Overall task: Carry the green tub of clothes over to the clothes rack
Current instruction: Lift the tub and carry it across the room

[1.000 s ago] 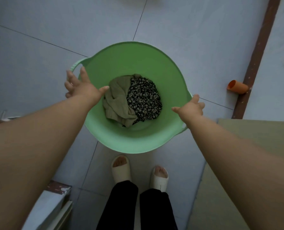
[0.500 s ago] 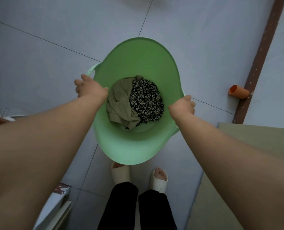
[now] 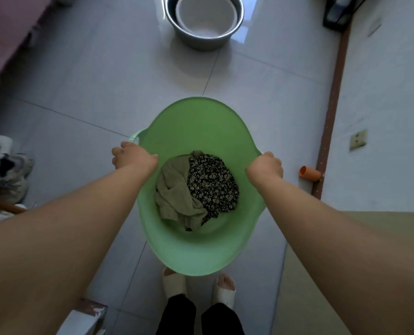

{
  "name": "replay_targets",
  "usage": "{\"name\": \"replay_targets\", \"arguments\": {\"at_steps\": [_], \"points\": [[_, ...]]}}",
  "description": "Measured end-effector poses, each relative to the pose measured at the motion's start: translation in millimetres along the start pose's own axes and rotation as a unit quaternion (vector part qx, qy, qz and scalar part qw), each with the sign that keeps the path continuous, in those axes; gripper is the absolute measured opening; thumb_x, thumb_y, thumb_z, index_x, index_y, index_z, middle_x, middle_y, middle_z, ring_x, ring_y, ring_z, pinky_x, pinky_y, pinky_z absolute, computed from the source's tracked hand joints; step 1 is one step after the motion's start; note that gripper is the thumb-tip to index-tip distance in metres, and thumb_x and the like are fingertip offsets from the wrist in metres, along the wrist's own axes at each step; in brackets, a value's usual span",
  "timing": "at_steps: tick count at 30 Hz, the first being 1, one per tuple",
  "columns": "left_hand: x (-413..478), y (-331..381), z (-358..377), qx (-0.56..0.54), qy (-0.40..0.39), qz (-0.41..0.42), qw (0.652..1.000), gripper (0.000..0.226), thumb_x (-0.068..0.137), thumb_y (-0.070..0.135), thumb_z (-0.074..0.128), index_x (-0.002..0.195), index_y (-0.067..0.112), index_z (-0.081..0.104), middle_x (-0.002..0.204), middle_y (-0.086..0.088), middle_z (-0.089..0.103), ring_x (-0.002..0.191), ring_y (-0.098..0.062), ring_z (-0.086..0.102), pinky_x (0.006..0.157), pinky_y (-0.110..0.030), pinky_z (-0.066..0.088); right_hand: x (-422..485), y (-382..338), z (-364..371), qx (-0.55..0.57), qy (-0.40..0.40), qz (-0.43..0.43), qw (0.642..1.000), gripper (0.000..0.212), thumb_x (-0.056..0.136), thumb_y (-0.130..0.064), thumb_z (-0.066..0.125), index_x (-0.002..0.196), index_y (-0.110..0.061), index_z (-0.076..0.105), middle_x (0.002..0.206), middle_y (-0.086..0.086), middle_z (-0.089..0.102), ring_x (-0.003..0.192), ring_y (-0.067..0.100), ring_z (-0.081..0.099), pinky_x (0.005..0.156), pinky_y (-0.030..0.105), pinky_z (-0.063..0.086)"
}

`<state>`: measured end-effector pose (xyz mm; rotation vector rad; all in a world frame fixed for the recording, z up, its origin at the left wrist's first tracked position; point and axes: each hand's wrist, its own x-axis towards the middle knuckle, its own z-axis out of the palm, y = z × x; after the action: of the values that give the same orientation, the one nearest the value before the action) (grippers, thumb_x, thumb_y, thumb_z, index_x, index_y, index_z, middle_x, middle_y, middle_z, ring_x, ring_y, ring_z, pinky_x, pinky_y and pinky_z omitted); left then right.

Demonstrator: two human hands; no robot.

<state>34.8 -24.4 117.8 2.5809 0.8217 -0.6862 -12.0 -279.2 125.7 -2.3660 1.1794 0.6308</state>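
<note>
The green tub [image 3: 196, 122] hangs in front of me above the tiled floor, squeezed into an oval. Inside lie an olive garment [image 3: 177, 192] and a black flowered garment [image 3: 213, 184]. My left hand [image 3: 133, 158] is closed over the tub's left rim beside its handle. My right hand [image 3: 266, 166] is closed over the right rim. No clothes rack shows in this view.
A steel basin [image 3: 203, 37] with a white bowl inside stands on the floor ahead. An orange cup [image 3: 308, 174] lies by the brown skirting at right. Shoes [image 3: 3, 165] sit at left, a pink edge at top left, and my slippered feet [image 3: 198, 284] below.
Both hands went from open beside the tub to closed on its rim. The tub has been lifted and squeezed narrower. My view has tilted up, bringing the steel basin into sight.
</note>
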Motion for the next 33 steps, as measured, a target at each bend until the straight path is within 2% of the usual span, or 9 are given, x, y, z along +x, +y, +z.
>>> {"name": "replay_targets", "arguments": {"at_steps": [8,12,16,20,26,28,31,33], "points": [[-72.8,64.0,-156.5,0.008,0.026,0.074,0.997,0.079,0.082,0.039,0.063,0.137,-0.007,0.03,0.135,-0.025,0.039,0.122,-0.037,0.045,0.098,-0.041,0.043,-75.3,-45.0,-162.9,0.031,0.058,-0.019,0.998,0.036,0.087,-0.008,0.05,0.123,-0.002,0.053,0.122,0.018,0.055,0.106,0.035,0.058,0.093,0.044,0.052],[-105.0,98.2,-232.2,0.033,0.046,0.132,0.99,0.073,0.083,0.04,0.059,0.137,-0.004,0.038,0.135,-0.022,0.046,0.127,-0.034,0.041,0.099,-0.038,0.042,-108.7,-62.7,-244.1,0.04,0.1,-0.038,0.993,0.032,0.087,-0.007,0.049,0.117,-0.001,0.058,0.114,0.017,0.06,0.096,0.032,0.061,0.077,0.035,0.051],[-140.1,132.2,-294.9,0.055,0.071,0.179,0.98,0.063,0.084,0.04,0.055,0.134,0.001,0.046,0.134,-0.02,0.05,0.125,-0.034,0.044,0.095,-0.037,0.043,-137.5,-79.2,-310.5,0.062,0.145,-0.052,0.986,0.038,0.086,-0.009,0.047,0.122,-0.003,0.054,0.122,0.017,0.058,0.106,0.035,0.059,0.087,0.04,0.051],[-167.9,162.5,-341.5,0.052,0.084,0.219,0.971,0.057,0.085,0.041,0.051,0.129,0.005,0.052,0.131,-0.02,0.054,0.117,-0.033,0.053,0.084,-0.033,0.044,-152.7,-89.7,-365.4,0.072,0.183,-0.072,0.978,0.045,0.087,-0.01,0.047,0.132,-0.007,0.048,0.128,0.018,0.056,0.113,0.037,0.056,0.093,0.041,0.051],[-191.4,202.6,-385.6,0.027,0.103,0.236,0.966,0.054,0.087,0.043,0.051,0.126,0.006,0.057,0.132,-0.016,0.057,0.116,-0.031,0.056,0.084,-0.03,0.044,-147.3,-106.4,-427.0,0.072,0.198,-0.123,0.97,0.036,0.086,-0.008,0.047,0.121,-0.003,0.057,0.116,0.018,0.063,0.101,0.034,0.063,0.073,0.034,0.051],[-195.1,213.8,-396.9,0.01,0.111,0.234,0.966,0.051,0.089,0.04,0.051,0.125,0.005,0.057,0.132,-0.015,0.057,0.117,-0.03,0.056,0.088,-0.029,0.044,-138.9,-117.9,-444.8,0.065,0.191,-0.145,0.969,0.032,0.086,-0.009,0.049,0.115,-0.001,0.06,0.11,0.018,0.065,0.092,0.033,0.064,0.063,0.03,0.048],[-195.7,223.7,-412.5,-0.035,0.109,0.217,0.97,0.052,0.091,0.035,0.052,0.133,0.005,0.052,0.138,-0.016,0.053,0.124,-0.03,0.053,0.103,-0.033,0.043,-126.9,-142.5,-467.8,0.059,0.182,-0.17,0.967,0.026,0.087,-0.015,0.053,0.108,-0.001,0.06,0.105,0.016,0.065,0.09,0.032,0.065,0.072,0.033,0.054],[-191.9,225.2,-422.7,-0.054,0.12,0.205,0.97,0.051,0.09,0.034,0.054,0.132,0.004,0.053,0.135,-0.017,0.055,0.12,-0.03,0.056,0.102,-0.036,0.046,-118.9,-161.8,-478.1,0.046,0.174,-0.204,0.962,0.019,0.088,-0.017,0.054,0.099,-0.003,0.06,0.094,0.013,0.064,0.082,0.029,0.064,0.068,0.032,0.053]]}}
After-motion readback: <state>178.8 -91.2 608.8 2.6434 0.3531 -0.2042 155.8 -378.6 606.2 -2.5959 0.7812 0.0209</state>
